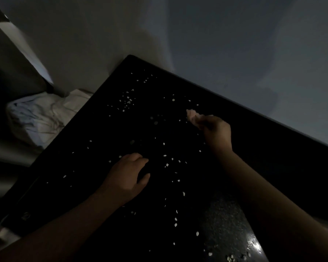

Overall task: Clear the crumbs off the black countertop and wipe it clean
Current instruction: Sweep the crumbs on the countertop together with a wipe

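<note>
Right hand (216, 133) grips a crumpled pale pink cloth (194, 118), seemingly to sweep small white crumbs (129, 102) off the black countertop (273, 157); left hand (127, 178) rests loosely cupped, empty.

Open black countertop (102, 129), scattered crumbs (128, 100), wall (235, 53) along far edge, crumpled cloth (42, 114) off left side

A crumpled white cloth (40, 118) lies in a loose heap well to the left of the left fingers (142, 160) and somewhat beyond them. It may be bedding or laundry; the dim light does not let one tell. A plain, pale wall (235, 44) fills the view beyond the right fingers (202, 121). Far up and left of both, a slanted pale strip (25, 48) catches light against darker surroundings.
</note>
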Demonstrator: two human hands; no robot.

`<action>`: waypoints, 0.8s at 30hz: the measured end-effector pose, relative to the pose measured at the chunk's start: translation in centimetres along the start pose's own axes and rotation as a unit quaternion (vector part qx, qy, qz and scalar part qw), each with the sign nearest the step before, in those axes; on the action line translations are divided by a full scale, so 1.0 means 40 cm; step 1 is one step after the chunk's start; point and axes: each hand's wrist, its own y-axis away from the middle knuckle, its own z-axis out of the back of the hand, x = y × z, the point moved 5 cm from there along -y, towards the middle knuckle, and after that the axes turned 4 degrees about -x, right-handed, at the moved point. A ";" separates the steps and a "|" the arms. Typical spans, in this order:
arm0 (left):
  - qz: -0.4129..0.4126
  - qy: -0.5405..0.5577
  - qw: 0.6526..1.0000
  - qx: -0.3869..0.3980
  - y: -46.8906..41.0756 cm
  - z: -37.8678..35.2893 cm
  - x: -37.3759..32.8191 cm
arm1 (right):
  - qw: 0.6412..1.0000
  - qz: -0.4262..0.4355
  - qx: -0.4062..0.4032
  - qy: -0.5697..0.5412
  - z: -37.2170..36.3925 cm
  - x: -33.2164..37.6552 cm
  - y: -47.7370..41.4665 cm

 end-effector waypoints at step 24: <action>-0.021 -0.013 1.000 0.005 0.008 0.024 -0.032 | 0.992 -0.046 -0.091 -0.076 0.037 0.039 -0.154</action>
